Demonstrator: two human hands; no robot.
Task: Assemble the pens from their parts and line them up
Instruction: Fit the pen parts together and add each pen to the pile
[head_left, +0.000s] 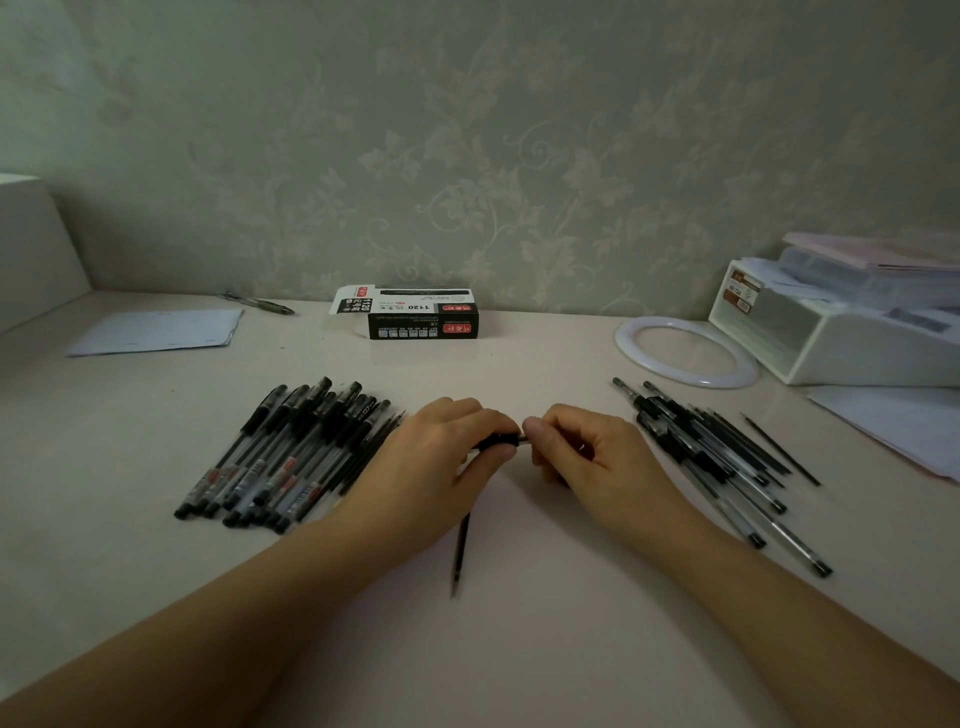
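**Joining pen parts at mid-worktop**

Spreading wide under everything, the pale worktop (519, 649) carries the job, and the black-and-white pen box (410, 312) at its back edge serves as landmark. Right of the box sit a white storage bin (841, 338) and a white ring (685, 351); left of it lies a sheet of paper (156, 332) with a lone pen (260, 303) behind.

Forward and left of the box, the capped pens (280, 452) lie side by side in a slanted row, likely the finished ones kept together for lining up. Forward and right of it, the loose parts pile (722, 457) of barrels and refills lies crossed and untidy, probably the supply within easy reach.

Straight in front of the box, the left hand (431, 467) curls round a dark pen piece (501, 440), steadying it level. The right hand (587, 452) meets it end to end, its fingers (540, 436) pinching the piece's tip, seemingly to screw or push it home; the joint itself is hidden. A thin refill (460, 556) pokes out beneath the left hand toward the near edge, whether held or lying on the worktop I cannot tell.
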